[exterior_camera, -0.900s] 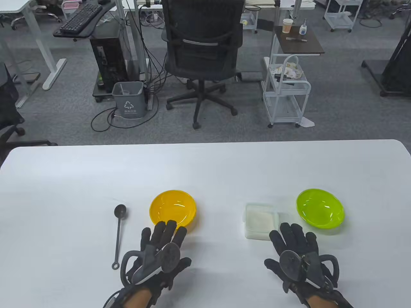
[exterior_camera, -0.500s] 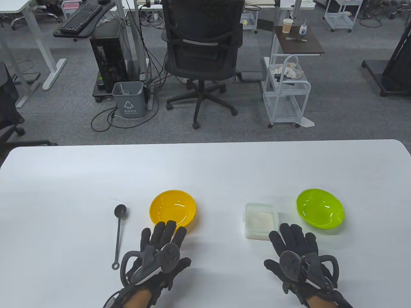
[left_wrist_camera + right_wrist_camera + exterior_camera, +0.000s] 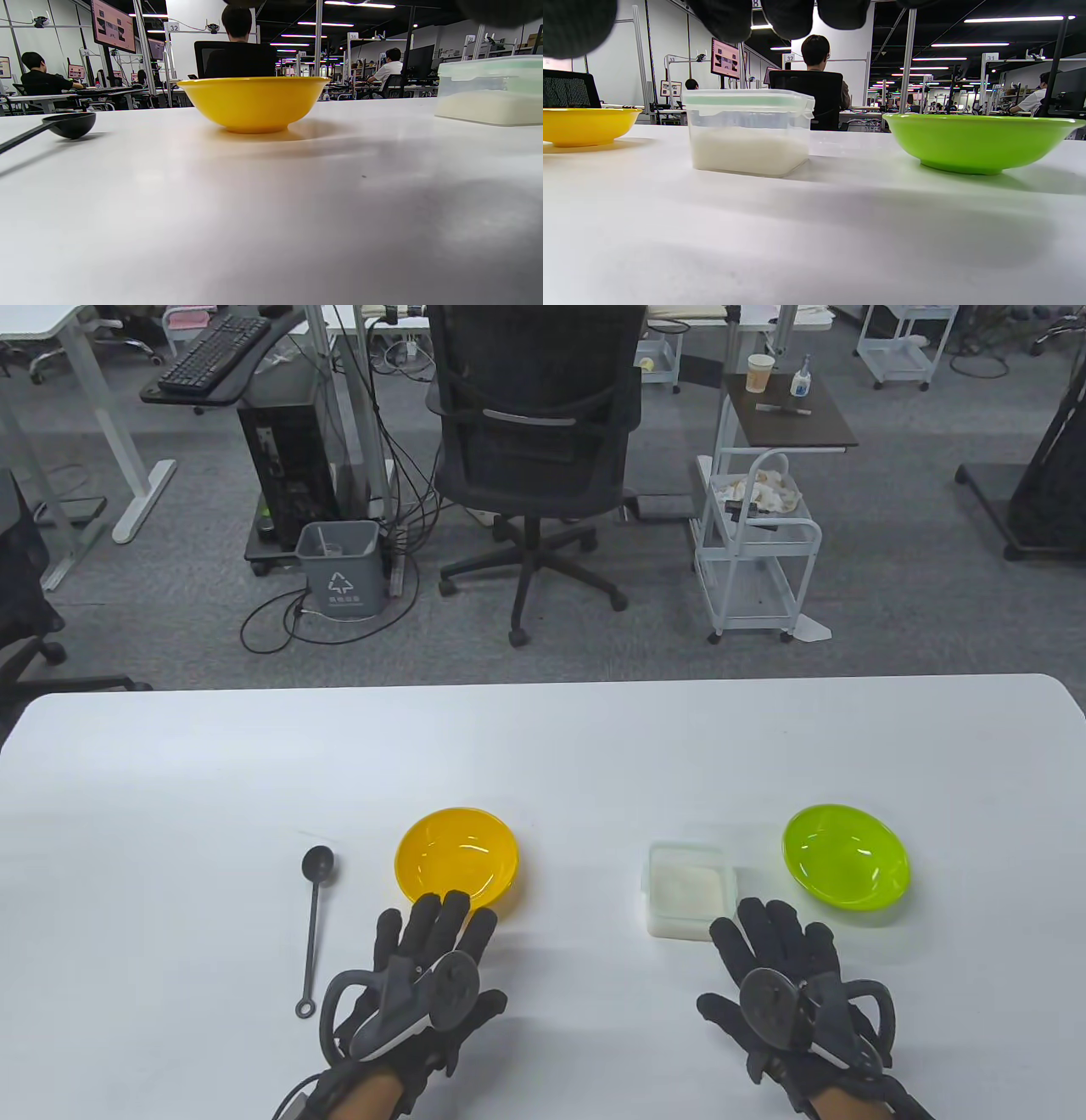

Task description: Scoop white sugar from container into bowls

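Left hand (image 3: 424,976) and right hand (image 3: 785,984) lie flat, fingers spread, holding nothing, on the table (image 3: 543,746).

Two bowls stand on the counter (image 3: 543,746): one yellow bowl (image 3: 456,861) and one green bowl (image 3: 845,856). One container (image 3: 689,888) of white sugar (image 3: 689,885) sits between them. One black spoon (image 3: 314,920) lies left of the yellow bowl. Two gloved hands, the left hand (image 3: 418,988) and the right hand (image 3: 785,988), each carry one tracker, making two trackers.
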The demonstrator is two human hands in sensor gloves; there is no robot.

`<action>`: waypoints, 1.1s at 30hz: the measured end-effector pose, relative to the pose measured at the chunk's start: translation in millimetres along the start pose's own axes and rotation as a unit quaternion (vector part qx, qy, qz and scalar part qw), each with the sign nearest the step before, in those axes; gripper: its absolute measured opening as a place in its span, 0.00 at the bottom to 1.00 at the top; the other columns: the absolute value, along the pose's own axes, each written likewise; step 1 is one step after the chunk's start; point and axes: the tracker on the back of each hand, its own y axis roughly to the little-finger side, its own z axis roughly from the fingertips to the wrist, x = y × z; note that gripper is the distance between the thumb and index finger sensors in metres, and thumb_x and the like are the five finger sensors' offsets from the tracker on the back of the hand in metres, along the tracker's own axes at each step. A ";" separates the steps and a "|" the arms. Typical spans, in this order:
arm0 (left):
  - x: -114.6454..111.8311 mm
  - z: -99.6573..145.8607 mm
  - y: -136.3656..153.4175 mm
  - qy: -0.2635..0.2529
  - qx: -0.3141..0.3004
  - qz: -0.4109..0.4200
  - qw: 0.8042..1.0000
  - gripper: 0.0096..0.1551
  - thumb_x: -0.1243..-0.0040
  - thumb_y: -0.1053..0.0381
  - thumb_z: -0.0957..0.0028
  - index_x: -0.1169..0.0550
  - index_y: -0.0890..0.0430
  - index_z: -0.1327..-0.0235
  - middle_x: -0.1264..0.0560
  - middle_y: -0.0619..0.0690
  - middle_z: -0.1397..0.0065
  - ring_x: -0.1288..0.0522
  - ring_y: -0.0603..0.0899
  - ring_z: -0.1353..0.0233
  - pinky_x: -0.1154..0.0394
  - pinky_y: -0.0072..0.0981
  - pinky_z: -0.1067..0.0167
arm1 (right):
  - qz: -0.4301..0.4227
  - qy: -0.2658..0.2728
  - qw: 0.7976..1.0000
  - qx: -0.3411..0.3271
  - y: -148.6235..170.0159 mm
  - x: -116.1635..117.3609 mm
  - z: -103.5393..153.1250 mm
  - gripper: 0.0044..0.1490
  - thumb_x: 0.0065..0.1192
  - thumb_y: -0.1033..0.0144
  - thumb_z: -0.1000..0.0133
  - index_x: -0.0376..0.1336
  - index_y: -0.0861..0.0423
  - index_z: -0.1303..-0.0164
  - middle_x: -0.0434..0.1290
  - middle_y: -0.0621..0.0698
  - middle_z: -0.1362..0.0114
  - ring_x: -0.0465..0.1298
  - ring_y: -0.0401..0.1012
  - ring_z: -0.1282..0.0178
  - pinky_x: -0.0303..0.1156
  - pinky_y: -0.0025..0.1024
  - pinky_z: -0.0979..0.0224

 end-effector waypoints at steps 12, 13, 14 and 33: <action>1.0 -0.3 -1.7 0.009 -0.010 -0.004 1.000 0.54 0.51 0.21 0.61 0.53 0.28 0.19 0.60 0.37 0.11 0.56 0.57 0.08 0.63 0.63 0.19 | -0.008 -0.016 1.000 0.012 5.2 3.2 -3.0 0.52 0.54 0.27 0.53 0.46 0.35 0.19 0.43 0.51 0.10 0.45 0.54 0.08 0.44 0.62 0.14; 0.9 -0.4 -1.6 0.010 -0.009 -0.004 1.000 0.54 0.51 0.21 0.61 0.53 0.28 0.19 0.60 0.37 0.11 0.56 0.57 0.08 0.63 0.63 0.19 | -0.009 -0.017 1.000 0.013 5.2 3.5 -3.4 0.52 0.54 0.27 0.53 0.45 0.35 0.19 0.42 0.51 0.10 0.46 0.54 0.08 0.44 0.62 0.14; 1.3 -0.2 -1.1 0.009 -0.008 -0.003 1.000 0.54 0.51 0.21 0.61 0.53 0.28 0.19 0.60 0.37 0.10 0.56 0.57 0.08 0.63 0.63 0.18 | -0.010 -0.019 1.000 0.015 5.3 4.4 -5.5 0.52 0.54 0.27 0.53 0.45 0.35 0.19 0.42 0.51 0.10 0.46 0.54 0.08 0.44 0.62 0.14; 1.5 -1.7 0.3 0.013 -0.005 -0.002 1.000 0.53 0.51 0.21 0.61 0.52 0.29 0.19 0.59 0.38 0.10 0.54 0.57 0.08 0.62 0.63 0.18 | 0.011 -0.143 0.989 0.041 -4.2 -11.5 -111.0 0.64 0.70 0.31 0.58 0.40 0.39 0.18 0.39 0.52 0.10 0.41 0.55 0.08 0.44 0.61 0.13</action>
